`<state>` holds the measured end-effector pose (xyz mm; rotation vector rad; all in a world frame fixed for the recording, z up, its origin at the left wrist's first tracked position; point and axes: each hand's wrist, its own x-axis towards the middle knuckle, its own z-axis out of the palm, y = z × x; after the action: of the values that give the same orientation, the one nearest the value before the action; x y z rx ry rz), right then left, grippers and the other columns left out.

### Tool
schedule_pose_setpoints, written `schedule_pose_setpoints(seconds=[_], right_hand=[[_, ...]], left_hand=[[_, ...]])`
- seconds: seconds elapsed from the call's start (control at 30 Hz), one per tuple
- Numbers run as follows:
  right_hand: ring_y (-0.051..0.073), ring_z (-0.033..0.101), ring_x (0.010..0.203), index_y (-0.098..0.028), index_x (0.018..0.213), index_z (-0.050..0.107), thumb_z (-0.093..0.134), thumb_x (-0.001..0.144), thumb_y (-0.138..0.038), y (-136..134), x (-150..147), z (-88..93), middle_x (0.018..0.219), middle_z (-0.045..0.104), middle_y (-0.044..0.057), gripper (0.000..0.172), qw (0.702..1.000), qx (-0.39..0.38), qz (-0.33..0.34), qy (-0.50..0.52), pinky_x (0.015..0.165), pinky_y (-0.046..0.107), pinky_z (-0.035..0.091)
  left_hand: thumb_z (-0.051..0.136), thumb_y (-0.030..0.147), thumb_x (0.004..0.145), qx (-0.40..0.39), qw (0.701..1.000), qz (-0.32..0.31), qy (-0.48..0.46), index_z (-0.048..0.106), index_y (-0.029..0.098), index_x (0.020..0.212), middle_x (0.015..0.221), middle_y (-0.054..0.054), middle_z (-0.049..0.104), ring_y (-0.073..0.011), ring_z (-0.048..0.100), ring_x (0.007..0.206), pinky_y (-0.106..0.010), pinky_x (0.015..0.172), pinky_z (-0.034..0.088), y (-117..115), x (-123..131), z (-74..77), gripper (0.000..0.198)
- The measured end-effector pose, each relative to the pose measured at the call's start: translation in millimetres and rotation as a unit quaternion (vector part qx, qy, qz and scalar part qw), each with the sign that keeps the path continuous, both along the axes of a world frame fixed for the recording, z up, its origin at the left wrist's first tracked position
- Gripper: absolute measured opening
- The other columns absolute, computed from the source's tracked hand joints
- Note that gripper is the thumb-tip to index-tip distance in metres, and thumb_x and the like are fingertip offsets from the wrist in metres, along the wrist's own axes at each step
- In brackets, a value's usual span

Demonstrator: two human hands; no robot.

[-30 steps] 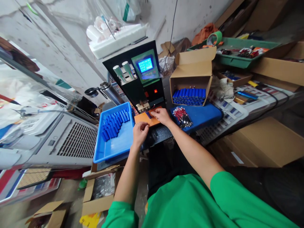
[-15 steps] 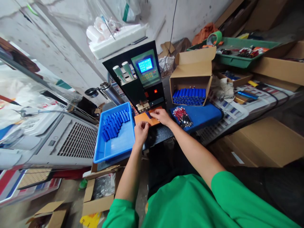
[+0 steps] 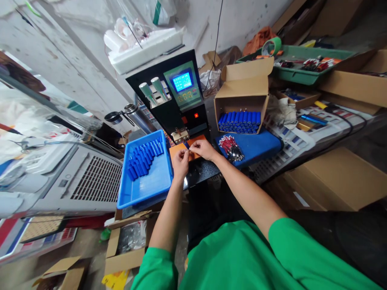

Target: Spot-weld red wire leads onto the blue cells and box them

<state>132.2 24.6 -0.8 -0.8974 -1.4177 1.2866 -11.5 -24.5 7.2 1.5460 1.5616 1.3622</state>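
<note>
Both hands meet on an orange pad (image 3: 174, 149) in front of a black spot-welding machine (image 3: 177, 96). My right hand (image 3: 203, 149) pinches a small blue cell (image 3: 186, 145) lying under the machine's welding tips (image 3: 180, 135). My left hand (image 3: 180, 162) has its fingers curled at the near end of the same cell; whether it grips the cell is unclear. A blue tray (image 3: 148, 185) with several blue cells (image 3: 144, 158) lies just left of my left hand.
An open cardboard box (image 3: 244, 94) of stacked blue cells stands behind a blue mat (image 3: 260, 146) holding a pile of red-and-silver wire leads (image 3: 230, 147). A green tray (image 3: 298, 64) sits far right. Cardboard boxes lie under the bench; a grey vented unit (image 3: 84, 181) is at left.
My left hand has moved up from the bench edge to the orange pad, beside my right hand. The right hand has stayed at the cell under the welding tips.
</note>
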Motion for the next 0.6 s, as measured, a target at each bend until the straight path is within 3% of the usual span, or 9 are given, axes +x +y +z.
schedule_pose_setpoints(seconds=[0.23, 0.37, 0.47, 0.6], right_hand=[[0.014, 0.058, 0.067, -0.016, 0.068, 0.065, 0.067, 0.070, -0.033, -1, 1, 5.1, 0.069, 0.067, 0.001, 0.017, 1.000, 0.002, -0.020, -0.007, 0.068, 0.026, 0.046], [0.013, 0.054, 0.065, -0.017, 0.066, 0.062, 0.065, 0.069, -0.038, -3, 3, 8.0, 0.064, 0.061, 0.000, 0.022, 0.999, -0.006, -0.043, 0.009, 0.064, 0.025, 0.044], [0.013, 0.051, 0.061, -0.018, 0.065, 0.060, 0.063, 0.069, -0.043, -4, 3, 8.5, 0.057, 0.055, -0.002, 0.025, 0.998, -0.021, -0.045, 0.032, 0.058, 0.024, 0.040], [0.013, 0.049, 0.057, -0.019, 0.063, 0.057, 0.064, 0.068, -0.046, -3, 2, 7.7, 0.053, 0.050, -0.003, 0.028, 0.996, -0.037, -0.060, 0.053, 0.053, 0.024, 0.037]], left_hand=[[0.061, 0.038, 0.090, 0.039, 0.999, -0.006, 0.035, 0.060, 0.019, 0.086, 0.086, -0.004, 0.065, -0.0164, 0.064, 0.081, -0.031, 0.079, 0.054, -1, -2, -5.7, 0.019], [0.064, 0.024, 0.084, 0.126, 0.984, 0.001, 0.129, 0.064, 0.020, 0.091, 0.115, -0.010, 0.061, -0.0232, 0.060, 0.115, -0.039, 0.104, 0.049, -3, -7, -7.6, 0.008], [0.063, 0.019, 0.082, 0.125, 0.975, -0.060, 0.173, 0.067, 0.020, 0.111, 0.133, -0.013, 0.057, -0.0259, 0.055, 0.129, -0.042, 0.113, 0.043, 2, -11, -7.6, 0.029], [0.060, 0.021, 0.085, 0.084, 0.971, -0.134, 0.180, 0.063, 0.021, 0.128, 0.125, -0.012, 0.064, -0.0244, 0.062, 0.118, -0.041, 0.105, 0.049, 11, -14, -9.6, 0.042]])
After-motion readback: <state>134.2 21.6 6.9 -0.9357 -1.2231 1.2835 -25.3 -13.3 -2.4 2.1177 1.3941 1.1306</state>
